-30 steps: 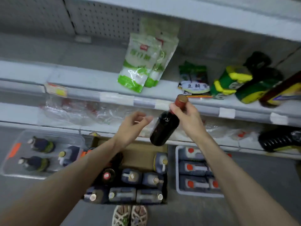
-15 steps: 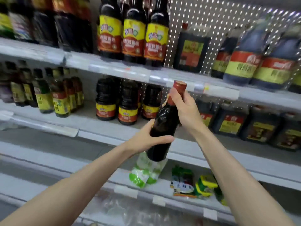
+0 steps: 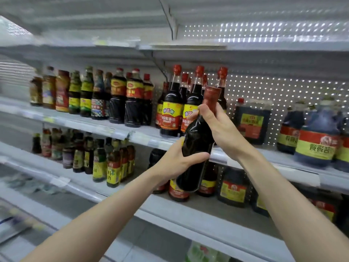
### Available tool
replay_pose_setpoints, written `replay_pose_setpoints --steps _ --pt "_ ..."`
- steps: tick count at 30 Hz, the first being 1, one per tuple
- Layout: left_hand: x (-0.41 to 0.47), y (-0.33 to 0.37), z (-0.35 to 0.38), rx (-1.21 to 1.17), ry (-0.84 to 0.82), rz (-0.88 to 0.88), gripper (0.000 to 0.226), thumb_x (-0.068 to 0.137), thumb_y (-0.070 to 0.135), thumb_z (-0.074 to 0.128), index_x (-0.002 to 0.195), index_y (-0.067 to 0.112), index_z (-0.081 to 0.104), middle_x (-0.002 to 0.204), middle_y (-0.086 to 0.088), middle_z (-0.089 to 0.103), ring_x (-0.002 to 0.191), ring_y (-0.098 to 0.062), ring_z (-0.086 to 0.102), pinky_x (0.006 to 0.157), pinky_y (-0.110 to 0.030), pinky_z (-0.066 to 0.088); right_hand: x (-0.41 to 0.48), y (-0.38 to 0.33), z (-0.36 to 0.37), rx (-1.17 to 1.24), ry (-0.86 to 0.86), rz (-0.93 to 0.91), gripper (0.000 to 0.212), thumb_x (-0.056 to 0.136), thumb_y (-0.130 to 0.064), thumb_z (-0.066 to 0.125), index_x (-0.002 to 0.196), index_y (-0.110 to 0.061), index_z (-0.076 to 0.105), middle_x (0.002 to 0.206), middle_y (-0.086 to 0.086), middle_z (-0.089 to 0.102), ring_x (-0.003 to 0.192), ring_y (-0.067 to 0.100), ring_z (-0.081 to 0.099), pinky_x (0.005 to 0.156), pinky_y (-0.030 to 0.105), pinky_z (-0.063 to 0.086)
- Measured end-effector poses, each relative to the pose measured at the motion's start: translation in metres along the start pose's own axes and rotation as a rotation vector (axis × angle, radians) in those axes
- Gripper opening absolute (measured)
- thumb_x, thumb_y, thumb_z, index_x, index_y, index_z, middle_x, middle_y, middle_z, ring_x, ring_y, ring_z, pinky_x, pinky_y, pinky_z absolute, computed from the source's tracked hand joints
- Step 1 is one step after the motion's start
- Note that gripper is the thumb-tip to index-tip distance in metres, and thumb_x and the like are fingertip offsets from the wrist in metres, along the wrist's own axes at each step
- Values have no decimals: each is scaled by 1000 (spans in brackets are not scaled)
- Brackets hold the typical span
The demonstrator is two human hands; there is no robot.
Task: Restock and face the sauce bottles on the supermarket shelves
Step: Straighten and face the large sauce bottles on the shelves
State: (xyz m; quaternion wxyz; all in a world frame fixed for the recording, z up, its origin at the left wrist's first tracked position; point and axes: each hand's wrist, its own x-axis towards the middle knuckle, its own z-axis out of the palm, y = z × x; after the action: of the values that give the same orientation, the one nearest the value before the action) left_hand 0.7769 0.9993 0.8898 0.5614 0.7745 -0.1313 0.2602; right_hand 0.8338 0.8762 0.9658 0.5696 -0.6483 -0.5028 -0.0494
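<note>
Both hands are on one dark sauce bottle (image 3: 196,148). The left hand (image 3: 177,161) wraps fingers and thumb round its lower body, and the right hand (image 3: 221,129) grips the neck just under the red cap (image 3: 212,97). The bottle hangs in the air, cap leaning to the right, in front of the front edge of the middle shelf (image 3: 120,132) and resting on nothing.

It looks full of dark liquid, so it is probably heavy for its size, and its wall is stiff and glossy. Whether it is glass or hard plastic cannot be told, so treat it as breakable. The smooth surface may slip. The body grip should carry the weight, while the neck grip only steers and turns. The side towards the camera shows no label, so it likely needs a turn before it is set down base first.

Just behind it on the middle shelf stand matching red-capped bottles (image 3: 171,110), their yellow-and-red labels facing forward. A square jug (image 3: 251,121) sits to their right, with large round jugs (image 3: 319,140) near the right end. Mixed smaller bottles (image 3: 98,95) fill the left part. More dark bottles stand on the lower shelf (image 3: 188,210).
</note>
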Motion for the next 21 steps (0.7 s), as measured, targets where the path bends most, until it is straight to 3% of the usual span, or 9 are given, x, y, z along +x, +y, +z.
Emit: replay_pose_setpoints --steps 3,7,11,16,21 --pt "9 -2 -33 3 36 22 33 87 20 68 116 30 55 110 13 68 105 -2 63 87 -20 49 19 2 19 -33 -59 28 49 87 -61 44 122 -28 48 123 -5 61 115 8 58 104 35 43" --pt "24 -11 -80 7 47 56 32 87 21 68 115 32 54 111 13 67 104 0 63 88 -19 50 48 2 47 -43 -106 28 30 95 -49 40 119 -33 47 125 -7 58 115 2 54 102 26 42" --pt "45 -23 -137 40 10 72 38 84 31 69 119 30 53 109 16 66 100 5 62 81 -14 49 89 7 86 -76 -21 -15 23 98 -45 41 116 -34 50 120 -10 61 112 -1 56 99 22 43" --pt "92 -39 -216 49 -90 48 50 83 39 68 128 27 50 117 12 64 107 -2 61 93 -25 47 157 19 131 -125 143 -43 34 98 -44 45 121 -21 54 116 -2 64 112 11 60 104 38 44" --pt "140 -64 -266 35 -206 22 57 79 39 75 129 27 50 121 8 63 113 -7 59 93 -28 48 205 33 148 -243 265 -49 38 98 -44 44 123 -17 53 120 -3 61 115 10 56 106 36 41"
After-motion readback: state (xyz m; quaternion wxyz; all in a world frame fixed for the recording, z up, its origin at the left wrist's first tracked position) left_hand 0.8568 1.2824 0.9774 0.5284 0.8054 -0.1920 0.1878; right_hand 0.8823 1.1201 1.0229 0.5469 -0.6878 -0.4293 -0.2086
